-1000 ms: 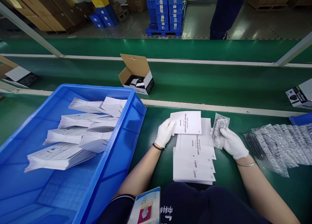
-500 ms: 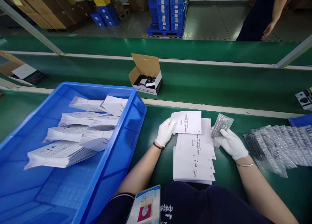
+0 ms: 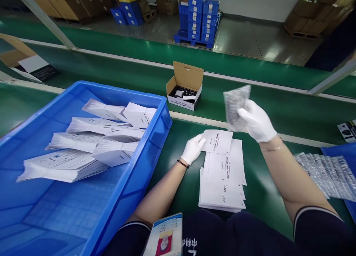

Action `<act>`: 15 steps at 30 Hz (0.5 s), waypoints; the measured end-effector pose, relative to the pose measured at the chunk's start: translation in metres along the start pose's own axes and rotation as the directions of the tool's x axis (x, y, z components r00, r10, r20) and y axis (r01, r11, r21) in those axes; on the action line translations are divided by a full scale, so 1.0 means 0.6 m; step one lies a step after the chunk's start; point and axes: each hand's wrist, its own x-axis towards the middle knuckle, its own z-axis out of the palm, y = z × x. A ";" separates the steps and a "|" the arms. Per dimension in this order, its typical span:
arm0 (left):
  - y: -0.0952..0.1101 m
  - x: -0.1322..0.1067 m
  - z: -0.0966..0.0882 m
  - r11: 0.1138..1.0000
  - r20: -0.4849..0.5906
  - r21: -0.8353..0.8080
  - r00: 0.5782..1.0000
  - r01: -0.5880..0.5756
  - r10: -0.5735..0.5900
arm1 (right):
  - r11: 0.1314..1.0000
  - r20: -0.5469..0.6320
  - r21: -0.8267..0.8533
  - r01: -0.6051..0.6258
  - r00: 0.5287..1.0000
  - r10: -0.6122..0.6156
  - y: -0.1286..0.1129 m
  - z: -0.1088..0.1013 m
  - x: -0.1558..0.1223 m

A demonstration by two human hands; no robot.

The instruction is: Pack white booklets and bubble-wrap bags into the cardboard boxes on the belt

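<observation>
My left hand (image 3: 193, 149), in a white glove, pinches the left edge of a white printed booklet (image 3: 218, 141). Below that booklet lies a fanned stack of similar booklets (image 3: 222, 193) on the green table. My right hand (image 3: 257, 121), also gloved, is raised and grips a bubble-wrap pouch (image 3: 236, 104); what the pouch contains I cannot make out. Beyond the booklets, an open carton (image 3: 182, 103) stands on the conveyor with black items and white pieces inside. More bubble-wrap pouches (image 3: 328, 174) lie in an overlapping row at the right.
A large blue crate (image 3: 125, 204) on the left holds several banded bundles of booklets (image 3: 69, 167). Another open carton (image 3: 30, 66) sits at the far left, and a printed box (image 3: 347, 131) at the right. A person's dark clothing (image 3: 328, 48) shows at upper right.
My right hand has lifted the bubble-wrap pouch up and forward, toward the conveyor. My left hand still holds the booklet. The whole view has shifted, and the carton appears further right.
</observation>
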 end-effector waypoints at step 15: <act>-0.003 0.006 -0.002 0.997 0.078 0.071 0.997 0.013 -0.018 | 0.608 0.278 -0.780 0.146 0.952 0.129 0.032 0.225 0.337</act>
